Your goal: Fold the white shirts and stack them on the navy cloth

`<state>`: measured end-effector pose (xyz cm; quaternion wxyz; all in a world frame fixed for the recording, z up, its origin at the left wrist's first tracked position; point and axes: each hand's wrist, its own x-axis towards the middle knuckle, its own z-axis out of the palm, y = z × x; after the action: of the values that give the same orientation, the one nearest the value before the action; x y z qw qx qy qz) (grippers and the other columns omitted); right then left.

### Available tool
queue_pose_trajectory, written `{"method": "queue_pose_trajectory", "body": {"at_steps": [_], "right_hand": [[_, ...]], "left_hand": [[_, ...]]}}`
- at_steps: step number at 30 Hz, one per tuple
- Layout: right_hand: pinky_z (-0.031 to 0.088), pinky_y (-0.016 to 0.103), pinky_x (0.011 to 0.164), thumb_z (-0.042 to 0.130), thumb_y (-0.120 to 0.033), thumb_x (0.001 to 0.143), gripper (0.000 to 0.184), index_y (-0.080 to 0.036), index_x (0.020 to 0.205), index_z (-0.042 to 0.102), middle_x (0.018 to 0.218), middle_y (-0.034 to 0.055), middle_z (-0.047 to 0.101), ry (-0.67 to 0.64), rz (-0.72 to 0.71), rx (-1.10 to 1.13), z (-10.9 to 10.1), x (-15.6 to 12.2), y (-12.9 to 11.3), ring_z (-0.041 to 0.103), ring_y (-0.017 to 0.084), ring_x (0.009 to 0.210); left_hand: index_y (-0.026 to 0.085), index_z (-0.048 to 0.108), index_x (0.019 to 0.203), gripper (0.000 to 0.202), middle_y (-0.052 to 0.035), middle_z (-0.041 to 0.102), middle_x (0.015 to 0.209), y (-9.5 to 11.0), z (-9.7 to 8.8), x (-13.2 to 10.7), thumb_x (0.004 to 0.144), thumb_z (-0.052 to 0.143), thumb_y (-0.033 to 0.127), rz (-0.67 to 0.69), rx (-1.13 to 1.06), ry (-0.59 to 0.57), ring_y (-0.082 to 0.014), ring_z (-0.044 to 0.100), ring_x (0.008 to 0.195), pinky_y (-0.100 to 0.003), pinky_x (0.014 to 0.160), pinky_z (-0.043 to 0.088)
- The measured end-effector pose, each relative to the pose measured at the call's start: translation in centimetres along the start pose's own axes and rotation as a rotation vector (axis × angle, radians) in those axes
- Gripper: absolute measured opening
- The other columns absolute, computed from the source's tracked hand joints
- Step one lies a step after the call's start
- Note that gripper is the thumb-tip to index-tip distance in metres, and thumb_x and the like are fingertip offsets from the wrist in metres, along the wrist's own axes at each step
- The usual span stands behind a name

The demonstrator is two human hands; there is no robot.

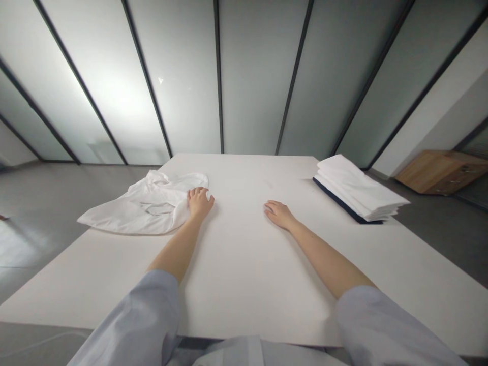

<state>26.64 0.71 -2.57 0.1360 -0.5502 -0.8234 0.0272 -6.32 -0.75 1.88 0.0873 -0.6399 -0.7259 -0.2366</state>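
A crumpled white garment (148, 206) lies at the left side of the white table (244, 274). My left hand (199, 202) rests on the garment's right edge, its fingers curled into the cloth. My right hand (279, 212) lies flat on the bare tabletop near the middle, fingers stretched out and holding nothing. A stack of folded white cloths (356, 188), with a dark one at the bottom, sits at the table's right far corner, well beyond my right hand.
Frosted glass panels with dark frames stand behind the table. A wooden cabinet (442, 172) is on the grey floor at the far right. The garment overhangs the table's left edge.
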Motion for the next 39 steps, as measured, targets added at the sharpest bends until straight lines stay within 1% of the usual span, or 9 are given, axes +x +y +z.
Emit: {"method": "queue_pose_trajectory", "body": {"at_steps": [2,4,9,15,23,29,33,36,39], "right_hand": [[0.036,0.038,0.107,0.048,-0.035,0.092,0.039,-0.022,0.127,0.059,0.139,0.0096,0.053,0.001,0.002,0.006,0.1,0.0,0.1,0.047,0.023,0.129],[0.036,0.039,0.106,0.048,-0.035,0.092,0.038,-0.023,0.126,0.059,0.139,0.0090,0.053,0.008,-0.004,0.012,0.1,0.0,0.1,0.046,0.023,0.129],[0.037,0.039,0.106,0.049,-0.035,0.091,0.037,-0.024,0.124,0.060,0.137,0.0080,0.054,0.026,-0.002,0.015,0.2,-0.1,-0.1,0.048,0.023,0.127],[0.037,0.038,0.104,0.048,-0.033,0.091,0.038,-0.020,0.124,0.060,0.137,0.0103,0.054,0.008,0.016,0.013,-0.2,0.0,-0.5,0.050,0.024,0.124],[0.037,0.038,0.104,0.049,-0.032,0.090,0.037,-0.023,0.124,0.060,0.137,0.0082,0.054,-0.008,0.051,0.024,-0.5,0.2,-0.7,0.049,0.024,0.125],[0.037,0.036,0.103,0.049,-0.030,0.089,0.038,-0.021,0.125,0.060,0.135,0.0090,0.056,0.112,0.113,0.029,-0.6,0.5,-0.8,0.048,0.024,0.125],[0.035,0.037,0.106,0.047,-0.032,0.091,0.038,-0.019,0.124,0.061,0.138,0.0101,0.053,0.213,0.186,-0.023,-1.0,0.5,-0.4,0.043,0.024,0.130],[0.032,0.039,0.108,0.045,-0.037,0.093,0.040,-0.019,0.125,0.060,0.141,0.0107,0.050,0.185,0.214,-0.065,-1.4,0.3,0.2,0.040,0.024,0.133],[0.034,0.038,0.105,0.042,-0.043,0.094,0.043,-0.022,0.127,0.059,0.141,0.0107,0.051,0.041,0.219,-0.093,-2.0,-0.2,0.3,0.043,0.024,0.132]], "left_hand": [[0.021,0.056,0.127,0.047,-0.0121,0.047,0.143,-1.1,-0.3,0.2,0.083,0.050,0.037,-0.102,0.073,-0.009,-0.0329,0.031,0.137,-0.056,0.114,0.014],[0.020,0.052,0.132,0.055,-0.0147,0.040,0.148,-2.1,-0.5,0.4,0.082,0.049,0.041,-0.219,0.111,-0.128,-0.0379,0.026,0.139,-0.064,0.110,0.017],[0.018,0.052,0.132,0.058,-0.0189,0.041,0.146,-3.3,-0.4,0.8,0.085,0.037,0.049,-0.304,0.147,-0.388,-0.0410,0.035,0.132,-0.066,0.101,0.027],[0.019,0.053,0.130,0.058,-0.0184,0.043,0.145,-1.5,0.0,0.4,0.086,0.035,0.052,-0.176,0.163,-0.422,-0.0395,0.038,0.130,-0.065,0.101,0.028],[0.021,0.054,0.128,0.057,-0.0170,0.047,0.141,3.1,0.3,-1.9,0.085,0.044,0.057,0.166,0.086,-0.463,-0.0368,0.042,0.129,-0.061,0.102,0.030],[0.024,0.054,0.133,0.058,-0.0114,0.040,0.150,5.5,1.0,-2.6,0.083,0.052,0.054,0.441,-0.080,-0.569,-0.0286,0.036,0.137,-0.048,0.112,0.024],[0.025,0.065,0.121,0.048,-0.0061,0.044,0.148,5.8,0.4,-2.4,0.086,0.048,0.053,0.619,-0.280,-0.727,-0.0233,0.045,0.132,-0.035,0.112,0.026],[0.028,0.071,0.107,0.041,-0.0011,0.048,0.145,5.9,-0.4,-2.0,0.088,0.045,0.053,0.656,-0.333,-0.807,-0.0218,0.048,0.129,-0.034,0.112,0.027],[0.032,0.072,0.102,0.034,0.0036,0.052,0.142,5.7,-0.6,-1.6,0.088,0.046,0.049,0.602,-0.219,-0.733,-0.0240,0.037,0.137,-0.043,0.116,0.019]]}}
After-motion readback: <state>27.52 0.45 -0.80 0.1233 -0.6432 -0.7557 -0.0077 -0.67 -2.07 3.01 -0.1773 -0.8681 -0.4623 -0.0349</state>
